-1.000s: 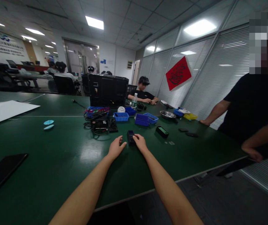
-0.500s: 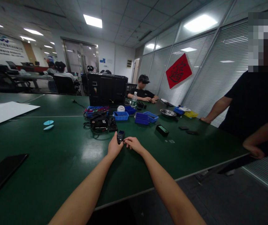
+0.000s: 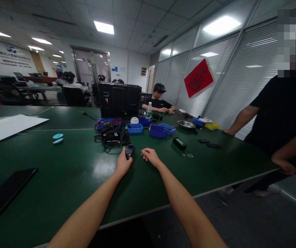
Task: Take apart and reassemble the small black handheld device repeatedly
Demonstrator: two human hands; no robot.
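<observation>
My left hand grips a small black device with a little screen, holding it just above the green table. A short way to its right, my right hand rests on the tabletop with fingers loosely curled and nothing in them. Both forearms reach forward from the bottom of the view.
Behind my hands lie a tangle of cables on a black unit, blue bins, a black box and a large black case. A phone lies at left. One person stands at right; another sits across.
The black device passed from under my right hand into my left hand and moved left. My right hand let go and settled on the table.
</observation>
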